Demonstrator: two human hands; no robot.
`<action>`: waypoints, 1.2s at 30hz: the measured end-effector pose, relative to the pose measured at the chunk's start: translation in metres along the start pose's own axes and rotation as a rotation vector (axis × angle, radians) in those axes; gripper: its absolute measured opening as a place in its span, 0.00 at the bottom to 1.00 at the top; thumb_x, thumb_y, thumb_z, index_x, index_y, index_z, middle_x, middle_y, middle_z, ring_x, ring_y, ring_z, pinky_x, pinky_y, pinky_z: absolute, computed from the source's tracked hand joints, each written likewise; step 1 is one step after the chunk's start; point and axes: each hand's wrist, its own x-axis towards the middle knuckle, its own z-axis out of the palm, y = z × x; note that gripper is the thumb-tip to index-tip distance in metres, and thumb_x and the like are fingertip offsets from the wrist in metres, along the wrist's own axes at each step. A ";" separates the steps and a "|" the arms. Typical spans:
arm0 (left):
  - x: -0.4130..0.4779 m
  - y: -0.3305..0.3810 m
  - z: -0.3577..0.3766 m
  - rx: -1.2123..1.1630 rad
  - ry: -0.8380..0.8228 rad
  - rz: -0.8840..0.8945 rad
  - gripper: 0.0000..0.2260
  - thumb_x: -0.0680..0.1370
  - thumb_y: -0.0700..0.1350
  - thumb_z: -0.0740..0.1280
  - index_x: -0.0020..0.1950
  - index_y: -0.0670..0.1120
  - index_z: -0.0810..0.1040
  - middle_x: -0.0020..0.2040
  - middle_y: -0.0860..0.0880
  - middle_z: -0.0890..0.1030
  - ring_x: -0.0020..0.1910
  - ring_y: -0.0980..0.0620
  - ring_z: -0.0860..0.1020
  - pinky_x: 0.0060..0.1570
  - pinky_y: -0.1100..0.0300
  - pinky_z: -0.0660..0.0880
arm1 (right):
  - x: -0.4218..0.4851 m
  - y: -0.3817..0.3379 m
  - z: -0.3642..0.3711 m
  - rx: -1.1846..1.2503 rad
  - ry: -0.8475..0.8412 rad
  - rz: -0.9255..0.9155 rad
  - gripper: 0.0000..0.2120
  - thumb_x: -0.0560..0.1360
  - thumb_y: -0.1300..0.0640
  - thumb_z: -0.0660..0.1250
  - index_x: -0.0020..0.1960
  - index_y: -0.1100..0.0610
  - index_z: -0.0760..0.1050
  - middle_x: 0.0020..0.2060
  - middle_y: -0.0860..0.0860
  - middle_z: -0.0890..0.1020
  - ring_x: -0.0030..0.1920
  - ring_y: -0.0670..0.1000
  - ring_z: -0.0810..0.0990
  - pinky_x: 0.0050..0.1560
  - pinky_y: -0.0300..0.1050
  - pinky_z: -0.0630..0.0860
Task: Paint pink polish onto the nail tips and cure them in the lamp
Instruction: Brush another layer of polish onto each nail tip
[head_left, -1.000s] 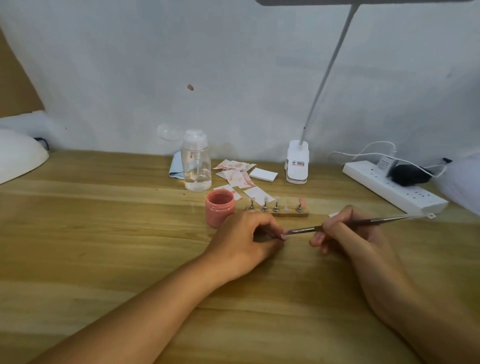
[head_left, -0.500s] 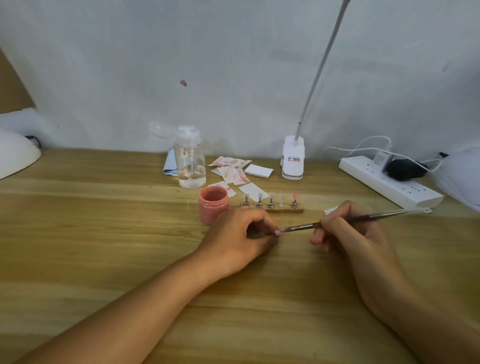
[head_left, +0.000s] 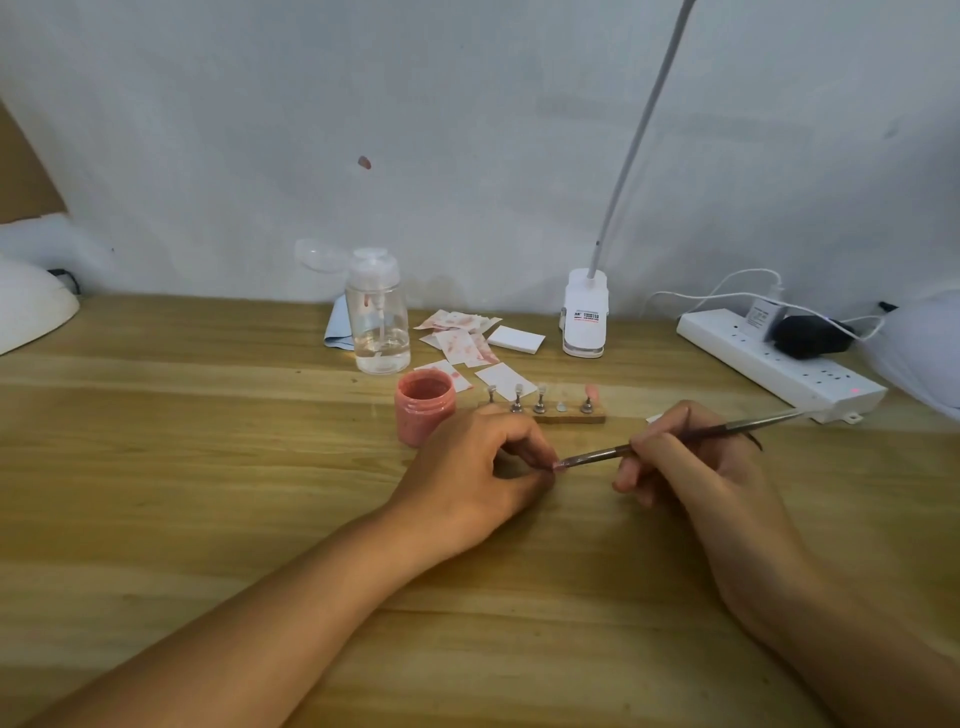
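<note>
My left hand (head_left: 467, 467) rests on the wooden table and pinches a small nail tip (head_left: 557, 465) between thumb and fingers; most of the tip is hidden. My right hand (head_left: 691, 467) grips a thin brush (head_left: 675, 439), whose bristles touch the pinched nail tip. An open pink polish jar (head_left: 423, 408) stands just behind my left hand. Behind both hands lies a wooden holder (head_left: 571, 415) with several metal pegs; the rightmost peg carries a pink nail tip (head_left: 591, 392). A white curing lamp (head_left: 31, 312) sits at the far left edge.
A clear pump bottle (head_left: 376, 322) and pink-stained paper pads (head_left: 462, 338) lie behind the jar. A clip-on desk lamp base (head_left: 585, 312) stands at the wall. A white power strip (head_left: 779, 358) with plugs runs at the right. A white object (head_left: 930, 348) sits far right.
The camera has tilted slightly, shifting the scene. Both hands keep their pose, with the brush tip staying at the pinched nail tip.
</note>
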 end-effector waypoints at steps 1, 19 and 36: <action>0.000 0.001 0.000 0.009 0.002 0.003 0.04 0.72 0.42 0.76 0.43 0.50 0.84 0.42 0.56 0.80 0.45 0.62 0.78 0.44 0.69 0.73 | 0.000 0.000 0.000 -0.012 0.007 0.000 0.05 0.76 0.66 0.64 0.41 0.66 0.71 0.29 0.55 0.81 0.29 0.48 0.74 0.33 0.38 0.74; -0.001 0.009 -0.002 0.106 0.050 0.061 0.03 0.73 0.48 0.75 0.42 0.53 0.83 0.41 0.55 0.78 0.46 0.58 0.74 0.48 0.58 0.72 | 0.006 0.001 -0.004 0.014 0.105 0.036 0.07 0.75 0.65 0.62 0.39 0.63 0.71 0.27 0.54 0.78 0.33 0.52 0.73 0.39 0.47 0.71; -0.003 0.006 -0.003 0.075 0.025 0.031 0.02 0.73 0.47 0.75 0.43 0.53 0.84 0.42 0.57 0.80 0.45 0.60 0.77 0.44 0.65 0.73 | 0.001 -0.002 -0.002 0.034 0.089 0.047 0.07 0.77 0.65 0.61 0.40 0.65 0.70 0.26 0.55 0.77 0.33 0.54 0.72 0.40 0.48 0.70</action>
